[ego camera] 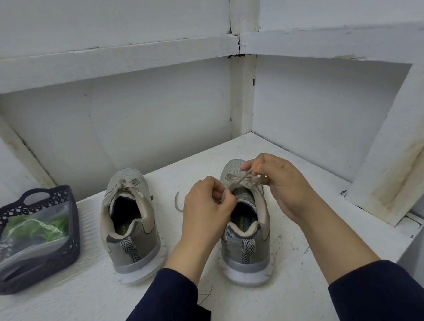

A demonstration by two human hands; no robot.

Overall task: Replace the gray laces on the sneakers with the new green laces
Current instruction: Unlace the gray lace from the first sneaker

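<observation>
Unlacing the right gray mesh sneaker (247,243) on the white painted worktop (67,309). Pinching its flat gray lace (238,182) taut with the left grip (205,203) and, farther off, with the right grip (281,182). Ease slack out eyelet by eyelet; no yanking. At left, bagged bright green laces (40,226) in the dark blue plastic basket (70,251).

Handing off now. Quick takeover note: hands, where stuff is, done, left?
Hands: left hand and right hand both pinch the gray lace over the right sneaker; one end lies on the white surface.
The left sneaker stands beside it, laced and tied.
The green laces sit bagged in the dark basket, far left.
Done: unlacing begun.
Left: strip both shoes, thread green laces.
</observation>
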